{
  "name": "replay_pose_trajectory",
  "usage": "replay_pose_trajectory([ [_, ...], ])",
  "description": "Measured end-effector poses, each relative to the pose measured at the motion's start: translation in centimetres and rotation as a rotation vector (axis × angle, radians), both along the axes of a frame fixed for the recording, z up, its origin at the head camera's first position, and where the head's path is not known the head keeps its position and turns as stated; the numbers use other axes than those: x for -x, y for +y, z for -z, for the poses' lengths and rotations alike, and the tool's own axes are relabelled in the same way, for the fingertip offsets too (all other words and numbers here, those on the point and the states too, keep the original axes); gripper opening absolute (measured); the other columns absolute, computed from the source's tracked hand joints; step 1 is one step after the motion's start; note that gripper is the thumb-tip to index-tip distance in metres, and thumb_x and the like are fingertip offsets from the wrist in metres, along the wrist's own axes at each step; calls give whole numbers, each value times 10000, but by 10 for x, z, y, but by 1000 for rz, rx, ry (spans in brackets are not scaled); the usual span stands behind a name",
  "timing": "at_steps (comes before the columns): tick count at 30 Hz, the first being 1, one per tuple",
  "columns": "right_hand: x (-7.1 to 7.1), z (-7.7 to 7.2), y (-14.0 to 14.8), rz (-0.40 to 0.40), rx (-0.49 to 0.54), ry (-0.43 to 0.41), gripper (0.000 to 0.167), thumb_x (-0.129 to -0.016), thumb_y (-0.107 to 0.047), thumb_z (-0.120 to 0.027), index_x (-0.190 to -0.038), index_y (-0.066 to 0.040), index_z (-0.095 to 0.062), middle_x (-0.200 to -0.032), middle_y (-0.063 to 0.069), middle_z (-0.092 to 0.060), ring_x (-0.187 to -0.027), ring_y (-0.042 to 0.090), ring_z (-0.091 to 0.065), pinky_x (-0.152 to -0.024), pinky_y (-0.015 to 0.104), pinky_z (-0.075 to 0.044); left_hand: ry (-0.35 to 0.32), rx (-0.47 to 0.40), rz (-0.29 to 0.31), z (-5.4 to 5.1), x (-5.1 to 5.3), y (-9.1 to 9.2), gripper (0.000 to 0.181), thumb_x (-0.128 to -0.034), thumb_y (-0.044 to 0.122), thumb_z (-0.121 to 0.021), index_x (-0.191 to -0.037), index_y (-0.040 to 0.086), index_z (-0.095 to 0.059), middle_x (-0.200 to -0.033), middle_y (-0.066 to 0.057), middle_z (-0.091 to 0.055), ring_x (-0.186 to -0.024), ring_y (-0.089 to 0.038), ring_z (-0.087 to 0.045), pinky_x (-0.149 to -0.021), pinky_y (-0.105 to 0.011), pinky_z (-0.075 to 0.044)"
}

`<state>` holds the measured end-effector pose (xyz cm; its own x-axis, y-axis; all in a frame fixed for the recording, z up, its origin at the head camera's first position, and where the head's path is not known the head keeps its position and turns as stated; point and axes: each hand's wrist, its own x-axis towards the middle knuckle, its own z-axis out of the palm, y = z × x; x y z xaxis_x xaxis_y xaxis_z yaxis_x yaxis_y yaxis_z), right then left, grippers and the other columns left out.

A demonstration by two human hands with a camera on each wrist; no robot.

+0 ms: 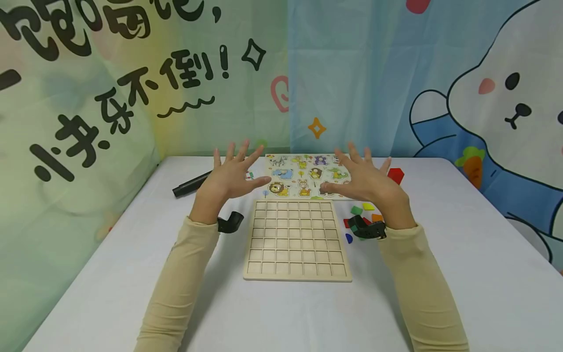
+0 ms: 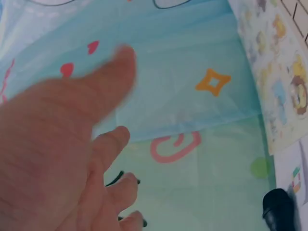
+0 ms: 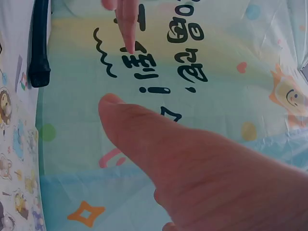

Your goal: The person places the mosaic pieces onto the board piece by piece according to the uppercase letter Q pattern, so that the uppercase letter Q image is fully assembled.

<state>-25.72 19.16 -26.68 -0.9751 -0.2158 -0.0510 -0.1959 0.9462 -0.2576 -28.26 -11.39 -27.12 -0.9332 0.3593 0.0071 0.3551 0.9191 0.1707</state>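
Head view, from the left: a black rod (image 1: pixel 191 185) lies slantwise on the white table (image 1: pixel 281 313), its far end hidden behind the left hand (image 1: pixel 229 177); set off to the side, it probably lies there to leave the middle free. The left hand is raised with fingers and thumb spread apart, holding nothing, and a black band (image 1: pixel 230 223) sits at its wrist, presumably to carry the wrist camera. Behind the thumb shows a small bit of something coloured, too covered to name.

Between the forearms, the wooden grid board (image 1: pixel 295 239) lies flat and square to the person, no piece on its squares; that central spot seems chosen so either hand can reach it. Just beyond its far edge is a sheet with animal pictures (image 1: pixel 303 173), apparently facing the person for easy viewing.

Beside the board's right edge, small coloured pieces (image 1: pixel 357 210) lie loosely grouped, partly hidden by the right wrist's band (image 1: pixel 367 228); the grouping likely keeps them handy. The right hand (image 1: pixel 369 178) mirrors the left, fingers apart and grasping nothing. Past it, a red piece (image 1: pixel 396 175) shows, partly covered; why it sits apart cannot be told.
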Motion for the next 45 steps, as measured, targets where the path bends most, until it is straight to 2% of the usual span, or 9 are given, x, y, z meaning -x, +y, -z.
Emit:
replay_pose_trajectory([
  [6, 5, 6, 0, -29, 55, -57, 995, -858, -636, -603, -1587, -213, -72, -1632, 148, 128, -1459, 469, 149, -1044, 749, 139, -89, 17, 52, 16, 9, 15, 762, -981, 546, -474, -1583, 292, -84, -1646, -132, -15, -1503, -384, -4, -1161, -627, 67],
  [10, 11, 10, 4, -40, 59, -90, 988, -864, -615, -612, -1586, -182, -95, -1636, 172, 78, -1474, 472, 56, -1090, 734, 40, -163, 62, 79, 30, 15, 24, 757, -977, 543, -486, -1583, 280, -117, -1643, -138, -53, -1502, -386, -61, -1176, -617, 12],
  [13, 16, 15, 10, -50, 44, -106, 923, -902, -551, -606, -1580, -142, -133, -1629, 208, -53, -1468, 466, -112, -1132, 680, -113, -234, 99, 84, 40, 19, 27, 763, -973, 552, -486, -1583, 275, -120, -1639, -144, -94, -1493, -383, -138, -1180, -612, -31],
  [16, 22, 21, 18, -48, 22, -108, 815, -944, -446, -596, -1558, -73, -212, -1574, 259, -239, -1412, 462, -281, -1111, 630, -271, -296, 93, 75, 49, 21, 29, 749, -976, 536, -496, -1581, 274, -142, -1616, -140, -216, -1444, -370, -301, -1168, -601, -168],
  [19, 26, 26, 25, -27, 20, -122, 723, -958, -375, -592, -1525, -39, -296, -1492, 277, -387, -1339, 448, -400, -1062, 612, -363, -321, 69, 76, 56, 20, 29, 724, -983, 499, -513, -1578, 275, -165, -1551, -122, -375, -1335, -350, -471, -1114, -585, -305],
  [21, 28, 31, 27, -23, 24, -141, 678, -960, -357, -593, -1494, -16, -351, -1447, 281, -442, -1304, 433, -439, -1040, 595, -399, -326, 60, 78, 62, 18, 28, 717, -984, 474, -529, -1576, 284, -172, -1529, -104, -414, -1321, -341, -489, -1106, -570, -329],
  [28, 27, 43, 39, -7, 7, -176, 613, -953, -318, -614, -1459, -29, -422, -1388, 281, -502, -1247, 413, -489, -1004, 578, -439, -326, 89, 128, 82, 9, 13, 739, -949, 472, -592, -1555, 193, -273, -1605, -174, -225, -1485, -371, -182, -1188, -575, -129],
  [35, 25, 57, 59, -12, -39, -209, 611, -935, -293, -644, -1442, -19, -439, -1336, 295, -536, -1181, 409, -531, -959, 568, -474, -361, 35, 140, 100, 5, -9, 836, -879, 586, -623, -1555, 237, -275, -1639, -139, -106, -1499, -386, -88, -1186, -587, -106],
  [45, 21, 75, 94, 33, -41, -285, 562, -919, -218, -668, -1405, -10, -475, -1316, 312, -530, -1140, 419, -528, -921, 580, -490, -390, -1, 194, 106, 5, -23, 1042, -760, 633, -728, -1574, 271, -189, -1646, -132, 25, -1501, -393, 16, -1120, -711, -27],
])
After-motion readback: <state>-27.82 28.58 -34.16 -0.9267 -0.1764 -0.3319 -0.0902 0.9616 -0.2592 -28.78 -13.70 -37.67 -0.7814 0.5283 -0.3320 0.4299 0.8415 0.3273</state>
